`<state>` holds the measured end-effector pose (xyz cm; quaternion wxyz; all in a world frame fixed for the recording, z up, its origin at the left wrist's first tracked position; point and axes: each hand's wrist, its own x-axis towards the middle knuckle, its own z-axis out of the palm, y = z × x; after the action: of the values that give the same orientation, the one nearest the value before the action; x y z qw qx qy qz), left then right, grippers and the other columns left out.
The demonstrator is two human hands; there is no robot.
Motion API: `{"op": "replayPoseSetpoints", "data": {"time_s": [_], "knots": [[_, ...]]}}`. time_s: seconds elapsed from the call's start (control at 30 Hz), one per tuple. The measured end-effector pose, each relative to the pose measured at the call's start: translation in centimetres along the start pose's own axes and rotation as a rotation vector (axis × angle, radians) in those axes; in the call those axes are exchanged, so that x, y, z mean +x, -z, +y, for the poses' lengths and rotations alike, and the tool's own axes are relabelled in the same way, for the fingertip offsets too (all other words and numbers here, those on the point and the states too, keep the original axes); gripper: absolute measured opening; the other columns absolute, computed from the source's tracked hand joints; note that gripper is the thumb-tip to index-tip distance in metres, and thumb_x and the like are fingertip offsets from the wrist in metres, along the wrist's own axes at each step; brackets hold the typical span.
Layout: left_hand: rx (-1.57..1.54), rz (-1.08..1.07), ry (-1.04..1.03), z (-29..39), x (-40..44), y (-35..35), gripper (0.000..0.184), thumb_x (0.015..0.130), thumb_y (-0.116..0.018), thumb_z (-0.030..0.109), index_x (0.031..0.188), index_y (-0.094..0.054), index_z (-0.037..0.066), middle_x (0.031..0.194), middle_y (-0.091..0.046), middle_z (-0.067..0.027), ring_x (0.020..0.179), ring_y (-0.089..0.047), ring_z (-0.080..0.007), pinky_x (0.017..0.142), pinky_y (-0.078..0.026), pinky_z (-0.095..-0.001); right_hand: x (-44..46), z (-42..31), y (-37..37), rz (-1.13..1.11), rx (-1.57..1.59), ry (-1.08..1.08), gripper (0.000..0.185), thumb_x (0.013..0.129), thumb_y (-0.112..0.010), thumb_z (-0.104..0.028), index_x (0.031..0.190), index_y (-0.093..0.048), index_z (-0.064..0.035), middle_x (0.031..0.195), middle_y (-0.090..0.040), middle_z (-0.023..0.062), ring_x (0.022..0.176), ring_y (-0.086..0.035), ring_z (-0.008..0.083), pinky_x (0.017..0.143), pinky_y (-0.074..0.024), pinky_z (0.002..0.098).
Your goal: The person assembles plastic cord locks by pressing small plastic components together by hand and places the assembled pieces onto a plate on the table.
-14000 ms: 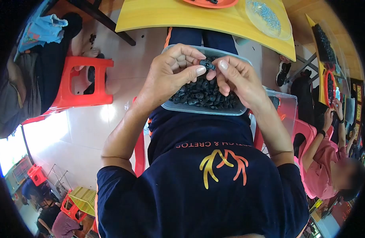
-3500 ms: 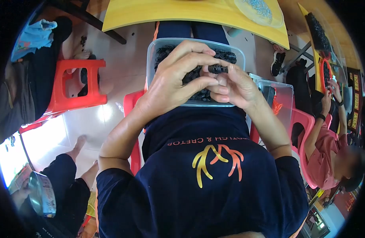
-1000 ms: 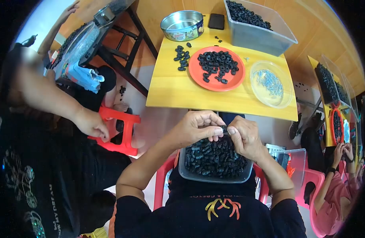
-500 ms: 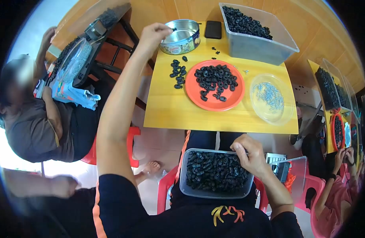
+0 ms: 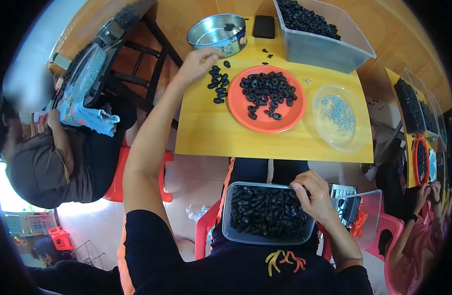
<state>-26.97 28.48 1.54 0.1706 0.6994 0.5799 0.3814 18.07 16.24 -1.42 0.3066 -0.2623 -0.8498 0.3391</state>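
Note:
My left hand [image 5: 198,65] hovers by the front of a round metal tin [image 5: 217,37], over the table's left part. Its fingers are loosely apart and nothing shows in them. A few black pieces lie inside the tin. Below that hand is a small cluster of black plastic parts [image 5: 218,84]. My right hand [image 5: 312,196] grips the right rim of a clear plastic container [image 5: 268,241] on my lap, full of black parts [image 5: 265,211]. A red plate [image 5: 245,120] on the table bears a pile of similar black parts [image 5: 268,91].
A clear dish [image 5: 329,140] of small silvery pieces stands at the table's right. Behind are a large bin [image 5: 329,54] of black parts and a black phone-like object [image 5: 264,26]. Co-workers sit at both sides, near a red stool [image 5: 119,174] and a pink chair [image 5: 390,228].
My left hand has come back from above the tin towards the loose parts, and the dark piece at its fingertips no longer shows. My right hand stays on the container.

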Motion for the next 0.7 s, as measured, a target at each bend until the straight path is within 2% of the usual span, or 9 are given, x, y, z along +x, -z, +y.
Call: {"op": "replayPoseSetpoints", "data": {"time_s": [0.1, 0.13, 0.23, 0.33, 0.43, 0.53, 0.63, 0.7], "knots": [[0.235, 0.007, -0.220, -1.6, -1.5, -1.7, 0.030, 0.090, -0.048, 0.008, 0.115, -0.064, 0.001, 0.116, -0.064, -0.0161, 0.109, -0.061, -0.0292, 0.098, -0.046, -0.0386, 0.0, -0.2, 0.0, -0.013, -0.010, -0.006, 0.010, 0.085, -0.068, -0.007, 0.084, -0.062, 0.0008, 0.084, -0.064, 0.0143, 0.075, -0.062, 0.0321, 0.067, -0.0502, 0.0392], [0.258, -0.030, -0.216, -2.0, -1.7, -2.0, 0.036, 0.087, -0.046, 0.005, 0.120, -0.061, 0.001, 0.124, -0.059, -0.0185, 0.119, -0.053, -0.0333, 0.105, -0.040, -0.0415, -0.1, -0.3, 0.0, -0.014, -0.017, -0.007, 0.010, 0.085, -0.068, -0.007, 0.084, -0.062, 0.0009, 0.084, -0.064, 0.0142, 0.075, -0.062, 0.0321, 0.067, -0.0503, 0.0391], [0.364, -0.024, -0.283, -3.3, -1.2, -3.2, 0.036, 0.090, -0.047, 0.009, 0.122, -0.061, 0.001, 0.131, -0.056, -0.0154, 0.128, -0.047, -0.0312, 0.111, -0.035, -0.0405, -0.3, -0.5, -0.1, -0.012, -0.031, -0.015, 0.010, 0.085, -0.068, -0.007, 0.084, -0.062, 0.0011, 0.084, -0.064, 0.0140, 0.075, -0.062, 0.0319, 0.067, -0.0503, 0.0390], [0.405, -0.001, -0.321, -3.7, -0.7, -3.7, 0.034, 0.092, -0.048, 0.011, 0.122, -0.061, 0.002, 0.130, -0.057, -0.0150, 0.127, -0.047, -0.0307, 0.110, -0.035, -0.0402, -0.3, -0.7, -0.2, -0.012, -0.040, -0.029, 0.009, 0.085, -0.068, -0.006, 0.085, -0.062, 0.0012, 0.084, -0.064, 0.0140, 0.076, -0.062, 0.0319, 0.068, -0.0505, 0.0389], [0.300, -0.094, -0.164, -3.0, -1.2, -3.8, 0.032, 0.093, -0.049, 0.013, 0.121, -0.061, 0.002, 0.128, -0.058, -0.0147, 0.124, -0.049, -0.0307, 0.107, -0.037, -0.0402, -0.4, -0.7, -0.2, -0.023, -0.044, -0.043, 0.008, 0.085, -0.067, -0.005, 0.085, -0.062, 0.0015, 0.085, -0.064, 0.0143, 0.077, -0.062, 0.0320, 0.068, -0.0507, 0.0389], [0.264, -0.151, -0.173, -2.6, -2.0, -3.4, 0.031, 0.094, -0.049, 0.011, 0.121, -0.061, 0.002, 0.126, -0.059, -0.0140, 0.121, -0.051, -0.0305, 0.105, -0.039, -0.0399, -0.3, -0.7, -0.3, -0.032, -0.040, -0.051, 0.007, 0.085, -0.067, -0.004, 0.085, -0.063, 0.0018, 0.086, -0.064, 0.0148, 0.078, -0.062, 0.0323, 0.069, -0.0509, 0.0389], [0.166, -0.132, -0.164, -1.8, -3.7, -3.0, 0.031, 0.090, -0.048, 0.009, 0.116, -0.062, 0.000, 0.117, -0.061, -0.0147, 0.116, -0.053, -0.0307, 0.105, -0.039, -0.0390, -0.3, -0.7, -0.4, -0.038, -0.044, -0.052, 0.007, 0.085, -0.067, -0.004, 0.086, -0.063, 0.0022, 0.086, -0.064, 0.0151, 0.078, -0.062, 0.0326, 0.069, -0.0509, 0.0389], [0.118, -0.138, -0.140, -1.4, -4.9, -2.8, 0.035, 0.088, -0.049, 0.010, 0.120, -0.060, 0.000, 0.121, -0.059, -0.0154, 0.118, -0.052, -0.0307, 0.106, -0.038, -0.0383, -0.2, -0.5, -0.5, -0.044, -0.047, -0.045, 0.008, 0.085, -0.067, -0.004, 0.086, -0.063, 0.0023, 0.086, -0.064, 0.0152, 0.078, -0.062, 0.0327, 0.069, -0.0509, 0.0390]]}}
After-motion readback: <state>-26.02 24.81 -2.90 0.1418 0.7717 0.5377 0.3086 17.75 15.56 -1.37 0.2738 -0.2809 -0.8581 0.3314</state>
